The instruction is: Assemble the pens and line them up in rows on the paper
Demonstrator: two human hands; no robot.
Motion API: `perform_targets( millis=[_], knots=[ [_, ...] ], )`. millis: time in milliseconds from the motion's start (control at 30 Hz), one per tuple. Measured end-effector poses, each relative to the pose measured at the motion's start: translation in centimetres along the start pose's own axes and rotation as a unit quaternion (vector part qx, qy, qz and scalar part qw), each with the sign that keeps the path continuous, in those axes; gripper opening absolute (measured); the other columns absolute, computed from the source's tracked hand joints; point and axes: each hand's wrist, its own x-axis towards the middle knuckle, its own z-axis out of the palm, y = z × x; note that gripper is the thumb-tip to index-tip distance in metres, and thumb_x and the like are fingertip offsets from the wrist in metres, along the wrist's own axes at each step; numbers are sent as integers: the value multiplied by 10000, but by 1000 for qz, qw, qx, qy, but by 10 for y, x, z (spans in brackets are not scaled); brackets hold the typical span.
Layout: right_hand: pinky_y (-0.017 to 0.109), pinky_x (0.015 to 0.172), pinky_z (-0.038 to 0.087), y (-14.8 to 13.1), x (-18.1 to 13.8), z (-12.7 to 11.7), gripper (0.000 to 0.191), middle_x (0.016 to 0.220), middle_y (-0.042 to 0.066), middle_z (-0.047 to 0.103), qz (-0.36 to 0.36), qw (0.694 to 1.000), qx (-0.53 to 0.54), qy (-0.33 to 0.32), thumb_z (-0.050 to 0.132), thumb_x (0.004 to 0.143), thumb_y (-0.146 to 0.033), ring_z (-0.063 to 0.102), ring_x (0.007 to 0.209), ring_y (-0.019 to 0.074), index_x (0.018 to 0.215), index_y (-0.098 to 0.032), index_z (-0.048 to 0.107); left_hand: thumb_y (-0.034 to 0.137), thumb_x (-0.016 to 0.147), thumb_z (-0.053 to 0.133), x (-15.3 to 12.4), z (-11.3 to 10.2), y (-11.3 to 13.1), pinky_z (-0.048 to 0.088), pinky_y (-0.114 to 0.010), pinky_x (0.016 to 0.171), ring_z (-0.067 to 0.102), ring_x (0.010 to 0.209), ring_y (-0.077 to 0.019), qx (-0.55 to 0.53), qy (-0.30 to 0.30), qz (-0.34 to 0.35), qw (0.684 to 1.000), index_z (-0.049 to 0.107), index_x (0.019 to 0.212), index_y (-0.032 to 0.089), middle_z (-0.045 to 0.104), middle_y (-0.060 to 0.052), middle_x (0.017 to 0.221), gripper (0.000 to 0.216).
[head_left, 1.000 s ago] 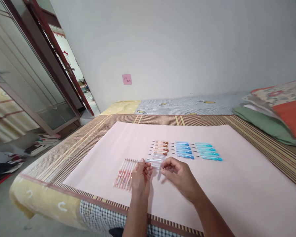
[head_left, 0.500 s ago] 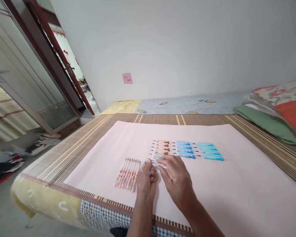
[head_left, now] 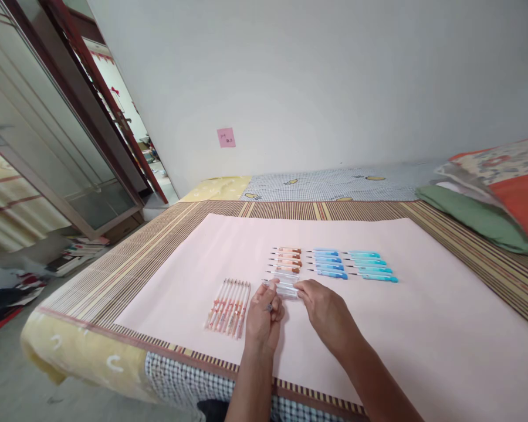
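Observation:
Several slender clear plastic tubes [head_left: 287, 289] lie side by side between my hands, just above the pink sheet [head_left: 176, 264]. My left hand [head_left: 264, 313] pinches their left ends, its fingers curled in. At their right end, the thumb and fingertips of my right hand [head_left: 324, 310] close on them. Whether the tubes are caps or pens, I cannot tell. Just beyond them lies a column of brown-and-white pens [head_left: 287, 256]. Blue pens [head_left: 328, 259] and turquoise pens [head_left: 372, 266] form columns farther right. Left of my hands, pink-patterned pens [head_left: 227, 310] lie parallel, tips pointing away.
The sheet covers a striped mat [head_left: 158, 234] on a bed. A green folded cloth [head_left: 470, 214] and an orange patterned cushion [head_left: 523, 187] sit at the far right. Behind rises a white wall with a pink note [head_left: 226, 138]. A glass door [head_left: 79, 146] stands at left.
My right hand has shifted right and its fingers have closed on the right end of the clear tubes. The tubes show more plainly now. My left hand stays nearly in place.

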Motion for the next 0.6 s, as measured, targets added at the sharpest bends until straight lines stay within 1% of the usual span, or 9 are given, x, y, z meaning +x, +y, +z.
perform_targets(
  millis=[100,233,333,400,500,600],
  knots=[
    [309,704,418,7,0,-9,238,951,48,733,18,1000,-9,-15,444,949,-161,666,817,219,983,-246,663,407,606,929,1,-2,1,146,-189,433,248,394,-15,-2,7,3,1000,646,981,132,422,108,479,545],
    [300,641,362,16,-1,-22,167,817,26,704,55,998,-9,-39,477,888,-138,625,719,210,877,-252,600,368,642,913,2,-4,0,139,-190,438,241,400,-8,-17,11,-1,1000,649,972,131,405,111,501,485],
    [301,638,358,22,-3,-31,127,771,13,672,81,995,6,-66,472,883,-164,611,712,209,831,-253,548,335,667,901,2,-5,1,133,-189,438,230,405,-7,-43,22,-10,999,659,973,119,380,112,504,445],
    [303,634,364,24,-4,-34,98,763,8,657,95,993,17,-72,473,890,-203,597,700,206,821,-254,520,316,671,898,1,-5,1,133,-186,437,222,406,-9,-53,26,-13,998,666,998,118,370,115,498,447],
    [298,627,384,24,-4,-34,100,755,0,640,93,992,64,-53,437,895,-224,581,675,194,827,-254,503,288,661,902,0,-5,1,142,-180,439,228,408,-10,-52,19,-13,998,666,1024,125,391,111,501,462],
    [304,672,434,14,-2,-27,163,774,5,647,70,989,131,-2,387,901,-216,605,705,193,872,-246,544,310,681,888,0,-5,0,149,-183,442,232,408,-12,-38,2,-13,999,659,1020,129,408,104,509,446]
  ],
)
